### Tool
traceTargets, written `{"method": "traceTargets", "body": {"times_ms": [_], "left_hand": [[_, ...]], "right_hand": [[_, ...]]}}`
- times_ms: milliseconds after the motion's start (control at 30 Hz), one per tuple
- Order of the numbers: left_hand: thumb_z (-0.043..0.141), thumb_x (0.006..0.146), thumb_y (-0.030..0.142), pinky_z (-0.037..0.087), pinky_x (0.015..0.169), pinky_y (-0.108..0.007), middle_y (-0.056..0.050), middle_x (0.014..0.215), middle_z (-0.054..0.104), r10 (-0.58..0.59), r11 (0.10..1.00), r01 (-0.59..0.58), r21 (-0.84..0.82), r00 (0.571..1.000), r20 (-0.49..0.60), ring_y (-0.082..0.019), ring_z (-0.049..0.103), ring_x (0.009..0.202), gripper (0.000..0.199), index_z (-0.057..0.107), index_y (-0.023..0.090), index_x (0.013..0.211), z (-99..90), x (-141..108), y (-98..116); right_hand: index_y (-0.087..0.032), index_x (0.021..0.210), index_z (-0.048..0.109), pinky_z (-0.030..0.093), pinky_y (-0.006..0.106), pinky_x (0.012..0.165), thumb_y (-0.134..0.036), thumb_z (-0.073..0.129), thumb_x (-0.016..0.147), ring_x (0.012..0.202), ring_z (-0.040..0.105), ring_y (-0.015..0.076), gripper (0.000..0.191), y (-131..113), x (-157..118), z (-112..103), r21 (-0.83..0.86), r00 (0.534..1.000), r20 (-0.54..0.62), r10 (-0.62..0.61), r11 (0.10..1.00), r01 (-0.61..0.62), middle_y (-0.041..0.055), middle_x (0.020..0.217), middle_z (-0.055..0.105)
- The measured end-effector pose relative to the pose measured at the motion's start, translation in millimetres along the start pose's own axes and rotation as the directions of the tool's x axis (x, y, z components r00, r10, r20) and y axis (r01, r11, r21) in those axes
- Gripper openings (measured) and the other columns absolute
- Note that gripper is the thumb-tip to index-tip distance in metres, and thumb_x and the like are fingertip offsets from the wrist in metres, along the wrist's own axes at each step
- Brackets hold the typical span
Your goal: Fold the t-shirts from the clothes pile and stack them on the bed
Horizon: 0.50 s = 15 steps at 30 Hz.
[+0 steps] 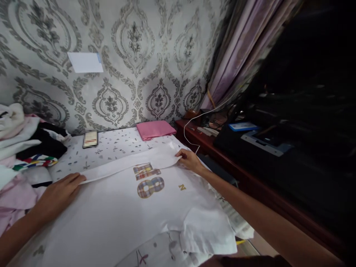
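A white T-shirt with plaid lettering and a small gold letter lies spread across the bed. Its far side is turned over in a long strip, partly covering the print. My right hand pinches the turned-over edge near the right end, thumb and fingers pressed together. At the left end of the strip my left hand grips the fabric, fingers closed on the edge. One sleeve hangs toward the near right.
A pile of clothes rises at the left. A folded pink cloth and a small blurred card-like item lie by the patterned wall. To the right stand a dark red cabinet, a white cable and a blue-edged box.
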State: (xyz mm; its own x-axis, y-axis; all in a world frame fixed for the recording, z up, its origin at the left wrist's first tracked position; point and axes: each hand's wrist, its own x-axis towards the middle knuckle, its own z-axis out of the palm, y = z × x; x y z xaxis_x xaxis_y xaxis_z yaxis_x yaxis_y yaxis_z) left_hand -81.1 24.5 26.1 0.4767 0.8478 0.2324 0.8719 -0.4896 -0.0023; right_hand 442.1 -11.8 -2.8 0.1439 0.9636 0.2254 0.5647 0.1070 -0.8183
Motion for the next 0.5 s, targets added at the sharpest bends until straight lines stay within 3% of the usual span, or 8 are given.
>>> {"method": "traceTargets", "body": {"times_ms": [167,233,367,500], "left_hand": [[0.022,0.095,0.042,0.055,0.091,-0.037,-0.001,0.12,0.072,-0.011,1.0,0.011,0.017,1.0,0.022,-0.023,0.067,0.112,0.051,0.07,0.031,0.107,-1.8,-6,-7],[0.023,0.095,0.044,0.055,0.091,-0.038,0.0,0.12,0.072,0.0,1.0,0.0,-0.013,0.999,0.043,-0.024,0.067,0.112,0.049,0.07,0.033,0.107,2.0,-9,-9],[0.032,0.094,0.049,0.053,0.094,-0.037,0.003,0.112,0.074,0.056,0.996,-0.047,-0.077,0.991,0.117,-0.023,0.067,0.109,0.043,0.072,0.035,0.1,1.0,-12,-8],[0.035,0.091,0.061,0.054,0.085,-0.032,0.003,0.1,0.076,0.069,0.99,-0.051,-0.132,0.988,0.136,-0.024,0.069,0.096,0.046,0.073,0.034,0.09,-12.9,-7,2]], "right_hand": [[-0.02,0.081,0.063,0.052,0.029,0.068,-0.028,0.062,0.069,0.07,0.064,0.0158,0.015,-6,-6,-4,0.128,0.996,-0.088,-0.02,0.991,0.032,0.0,0.076,0.068],[-0.02,0.08,0.063,0.051,0.027,0.063,-0.028,0.062,0.068,0.066,0.064,0.0155,0.015,-5,-11,-6,0.107,0.999,-0.038,0.03,0.994,-0.026,-0.001,0.07,0.067],[-0.019,0.084,0.07,0.047,0.024,0.051,-0.029,0.058,0.072,0.054,0.059,0.0147,0.019,-6,-9,-20,-0.043,0.981,0.117,0.155,0.988,-0.151,-0.0015,0.061,0.065],[-0.017,0.087,0.073,0.051,0.026,0.059,-0.036,0.047,0.088,0.065,0.065,0.0169,0.032,-15,24,-24,-0.311,0.999,-0.012,0.032,0.95,-0.034,0.0038,0.077,0.073]]}}
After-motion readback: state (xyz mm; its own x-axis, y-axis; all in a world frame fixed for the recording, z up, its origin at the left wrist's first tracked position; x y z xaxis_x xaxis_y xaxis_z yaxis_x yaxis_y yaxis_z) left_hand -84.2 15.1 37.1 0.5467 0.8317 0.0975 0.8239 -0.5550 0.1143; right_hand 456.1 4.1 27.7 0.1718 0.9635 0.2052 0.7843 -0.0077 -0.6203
